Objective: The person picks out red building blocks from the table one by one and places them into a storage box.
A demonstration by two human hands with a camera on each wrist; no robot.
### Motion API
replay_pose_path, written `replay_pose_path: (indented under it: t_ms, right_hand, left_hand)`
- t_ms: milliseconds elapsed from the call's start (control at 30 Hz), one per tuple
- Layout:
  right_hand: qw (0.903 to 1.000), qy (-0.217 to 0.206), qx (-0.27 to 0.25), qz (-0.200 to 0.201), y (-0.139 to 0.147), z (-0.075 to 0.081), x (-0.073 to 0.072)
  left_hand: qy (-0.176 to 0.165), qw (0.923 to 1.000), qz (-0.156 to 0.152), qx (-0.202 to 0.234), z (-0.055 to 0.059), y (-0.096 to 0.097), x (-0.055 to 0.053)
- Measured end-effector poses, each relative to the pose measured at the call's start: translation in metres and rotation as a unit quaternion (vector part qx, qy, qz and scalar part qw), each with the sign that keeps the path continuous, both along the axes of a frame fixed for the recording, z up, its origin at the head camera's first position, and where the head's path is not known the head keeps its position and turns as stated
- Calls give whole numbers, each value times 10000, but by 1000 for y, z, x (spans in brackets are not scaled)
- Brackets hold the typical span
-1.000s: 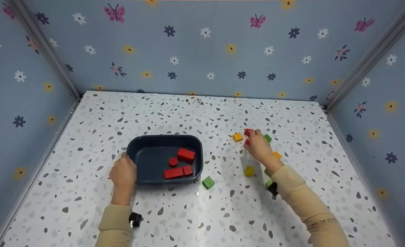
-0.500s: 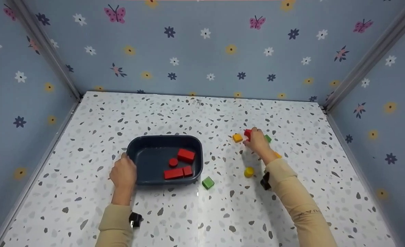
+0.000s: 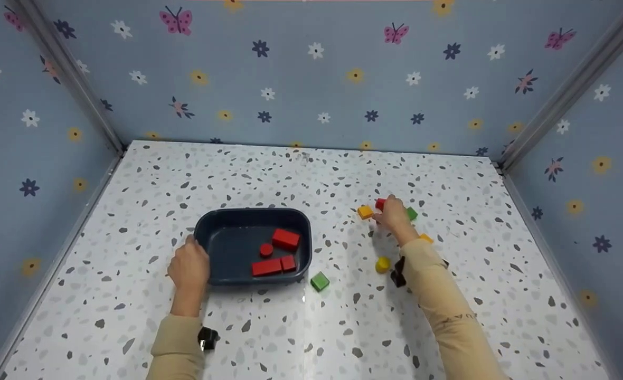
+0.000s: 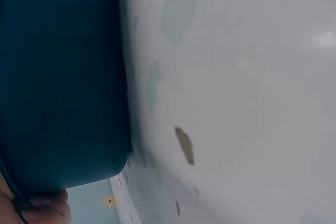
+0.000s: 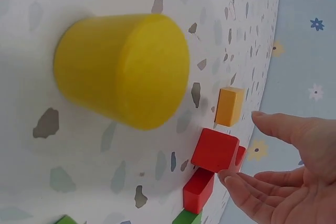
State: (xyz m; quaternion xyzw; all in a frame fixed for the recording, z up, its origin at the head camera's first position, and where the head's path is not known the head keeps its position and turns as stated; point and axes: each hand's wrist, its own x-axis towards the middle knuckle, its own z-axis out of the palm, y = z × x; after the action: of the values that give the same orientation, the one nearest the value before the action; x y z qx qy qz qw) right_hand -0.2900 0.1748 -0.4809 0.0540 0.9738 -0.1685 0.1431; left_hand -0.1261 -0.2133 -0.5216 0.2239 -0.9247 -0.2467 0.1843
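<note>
My left hand (image 3: 189, 266) grips the left rim of a dark blue plastic bin (image 3: 232, 281). In the left wrist view its curled fingers (image 4: 50, 208) show at the rim. Inside the bin lie several red blocks (image 3: 286, 239), one of them a small cylinder (image 3: 266, 249). Over a loose group of blocks at the right is my right hand (image 3: 395, 216). In the right wrist view its thumb and fingers are spread apart, fingertips right at a red cube (image 5: 214, 149). Two more red blocks lie beside that cube, one of them (image 5: 198, 190) nearer the green block (image 5: 188, 217).
An orange-yellow block (image 3: 365, 212) lies left of my right hand, a green block (image 3: 411, 213) right of it. A yellow cylinder (image 3: 383, 265) stands nearer me. Another green block (image 3: 320, 282) sits by the bin's front right corner. Patterned walls (image 3: 311, 95) enclose the speckled table (image 3: 269, 338).
My right hand has shifted slightly over the red blocks, and its forearm has swung left, covering the green blocks near the wrist. The left hand and the bin have stayed in place.
</note>
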Motion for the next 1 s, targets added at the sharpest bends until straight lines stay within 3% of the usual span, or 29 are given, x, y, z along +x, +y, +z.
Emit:
replay_pose_path:
  t_ms: [467,833,1000]
  right_hand:
    - [9992,-168,-182,-309,-3,-9,-3]
    - [9992,296,-230,-120,1,-15,0]
    - [9979,342,-419,-360,4,-13,1]
  left_hand:
    - [-44,10000,9,46,-1,-1,1]
    - [88,10000,-3,34,-1,-1,0]
    - [57,10000,11,50,-1,-1,0]
